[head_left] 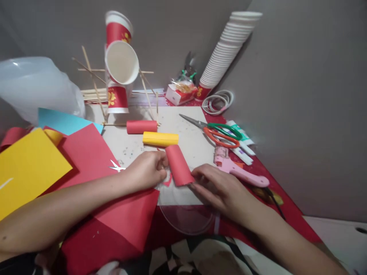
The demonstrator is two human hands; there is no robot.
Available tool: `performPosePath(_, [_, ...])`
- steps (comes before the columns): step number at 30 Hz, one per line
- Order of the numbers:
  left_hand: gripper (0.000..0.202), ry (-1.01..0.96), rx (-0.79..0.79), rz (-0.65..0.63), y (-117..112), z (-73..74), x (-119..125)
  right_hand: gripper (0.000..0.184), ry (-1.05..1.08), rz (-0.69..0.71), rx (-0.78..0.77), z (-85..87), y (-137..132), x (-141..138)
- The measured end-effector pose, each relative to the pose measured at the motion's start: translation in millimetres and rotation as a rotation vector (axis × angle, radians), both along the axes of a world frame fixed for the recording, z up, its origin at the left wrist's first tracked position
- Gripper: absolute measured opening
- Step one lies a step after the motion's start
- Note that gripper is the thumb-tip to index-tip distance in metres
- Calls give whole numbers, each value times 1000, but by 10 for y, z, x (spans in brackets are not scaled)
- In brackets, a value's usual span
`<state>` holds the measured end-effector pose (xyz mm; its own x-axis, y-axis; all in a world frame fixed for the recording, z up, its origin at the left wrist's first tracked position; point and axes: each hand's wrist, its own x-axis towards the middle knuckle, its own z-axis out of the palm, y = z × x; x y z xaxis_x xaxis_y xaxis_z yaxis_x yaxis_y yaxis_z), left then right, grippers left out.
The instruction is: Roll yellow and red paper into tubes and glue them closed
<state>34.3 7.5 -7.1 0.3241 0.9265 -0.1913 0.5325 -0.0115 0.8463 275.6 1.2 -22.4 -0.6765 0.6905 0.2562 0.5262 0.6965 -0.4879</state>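
A red paper tube point(180, 166) lies tilted between my hands. My right hand point(219, 187) pinches its lower end between thumb and finger. Close against the tube's left side is my left hand point(150, 168), its fingers curled together; what they hold, if anything, is hidden. Small scissors point(117, 166) poke out beside my left wrist, their handles covered. Just beyond the tube lies a yellow paper tube point(160, 138). Behind that, another red tube point(141, 126) sits on a stick of the frame. A red paper scrap point(168, 180) is by my left fingertips.
Paper cups point(117, 99) stand stacked within a wooden stick frame point(94, 82). To the right are large scissors point(218, 131), a pink glue gun point(243, 173), coiled cord point(218, 102) and a tall cup stack point(222, 53). Coloured paper sheets point(31, 164) cover the left. A clear round lid point(186, 221) overhangs the front edge.
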Motion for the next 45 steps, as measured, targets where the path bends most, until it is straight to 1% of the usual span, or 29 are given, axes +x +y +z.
performPosePath(6, [23, -297, -292, 97, 60, -33, 27, 3, -39, -38, 7, -8, 14, 7])
performPosePath(8, [24, -375, -346, 128, 65, -22, 50, 2, -56, -50, 6, -10, 17, 6])
performPosePath(10, [26, -415, -362, 160, 61, -6, 77, 2, -58, -52, 18, -13, 20, 5])
performPosePath(13, [40, -468, -352, 214, 39, -1, 113, 1, -49, -45, 40, -23, 24, 6])
performPosePath(15, [47, -516, -342, 236, 15, -17, 128, 2, -47, -35, 52, -38, 23, 8])
performPosePath(18, [52, -577, -333, 244, -21, -47, 143, 4, -47, -17, 79, -66, 15, 14])
performPosePath(20, [49, -611, -341, 235, -40, -55, 155, 6, -46, -9, 85, -78, 6, 19])
performPosePath(22, [42, -640, -374, 221, -54, -51, 169, 5, -40, 1, 75, -71, -2, 22])
performPosePath(25, [34, -681, -431, 221, -58, -37, 179, 5, -18, 24, 53, -14, -11, 19])
performPosePath(28, [33, -678, -428, 225, -40, -30, 164, 7, 44, 38, 41, 64, -20, 21])
performPosePath(30, [32, -679, -424, 227, -23, -27, 145, 7, 119, -24, 61, 100, -21, 31])
performPosePath(33, [33, -696, -424, 217, -13, -13, 123, 11, 220, -234, 75, 118, -7, 47])
performPosePath(34, [34, -691, -420, 204, -16, -3, 119, 14, 237, -291, 52, 119, 1, 50])
performPosePath(36, [38, -670, -401, 170, -32, 28, 120, 24, 258, -328, -23, 118, 19, 51])
performPosePath(38, [41, -651, -373, 138, -54, 70, 130, 32, 268, -291, -109, 116, 31, 47])
performPosePath(41, [42, -619, -321, 104, -88, 130, 153, 40, 283, -229, -212, 109, 33, 41])
performPosePath(45, [40, -542, -265, 56, -128, 153, 163, 52, 374, -220, -311, 113, 22, 51])
